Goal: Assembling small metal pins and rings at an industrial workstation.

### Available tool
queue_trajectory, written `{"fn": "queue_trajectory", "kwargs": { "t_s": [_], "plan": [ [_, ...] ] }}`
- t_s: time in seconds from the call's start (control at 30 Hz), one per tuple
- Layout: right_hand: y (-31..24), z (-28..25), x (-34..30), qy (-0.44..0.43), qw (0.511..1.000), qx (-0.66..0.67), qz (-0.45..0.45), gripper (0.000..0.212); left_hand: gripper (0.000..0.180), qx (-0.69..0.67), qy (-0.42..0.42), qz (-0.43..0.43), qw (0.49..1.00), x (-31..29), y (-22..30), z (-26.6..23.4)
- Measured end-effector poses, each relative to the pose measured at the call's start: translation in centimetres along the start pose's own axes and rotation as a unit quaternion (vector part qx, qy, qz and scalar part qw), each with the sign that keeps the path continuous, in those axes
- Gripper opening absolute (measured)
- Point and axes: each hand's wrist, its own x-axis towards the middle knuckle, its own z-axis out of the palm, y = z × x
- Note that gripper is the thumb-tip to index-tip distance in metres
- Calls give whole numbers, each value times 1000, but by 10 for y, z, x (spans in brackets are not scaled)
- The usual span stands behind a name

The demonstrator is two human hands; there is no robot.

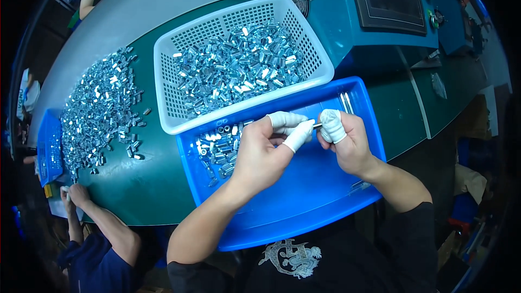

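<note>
One slim metal rod [317,126], above the blue tray [304,195]; ends pinched by my left fingers [299,135] and right fingers [332,126]. Likely stiff, light, slippery (smooth-looking); best gripped near the ends.

Your slim, silver-coloured rod [317,126] is metal. Your white tubular finger covers [332,126] look matt and wrinkled. Your blue rectangular plastic tray [304,201] is smooth and semi-glossy; the small silver metal pieces [239,70] shine brightly.
</note>
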Motion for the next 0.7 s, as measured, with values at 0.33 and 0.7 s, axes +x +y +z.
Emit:
{"fn": "queue_trajectory", "kwargs": {
  "t_s": [0.33, 0.7],
  "plan": [
    [-6, -9, 4, 40, 999, 25, -1, 35, 17, -70, 30, 50, 996, 1, 2, -4],
    [-3, -4, -1, -14, 999, 31, 32, 35, 14, -1, 3, 92, 996, -1, -7, 0]
  ]
}}
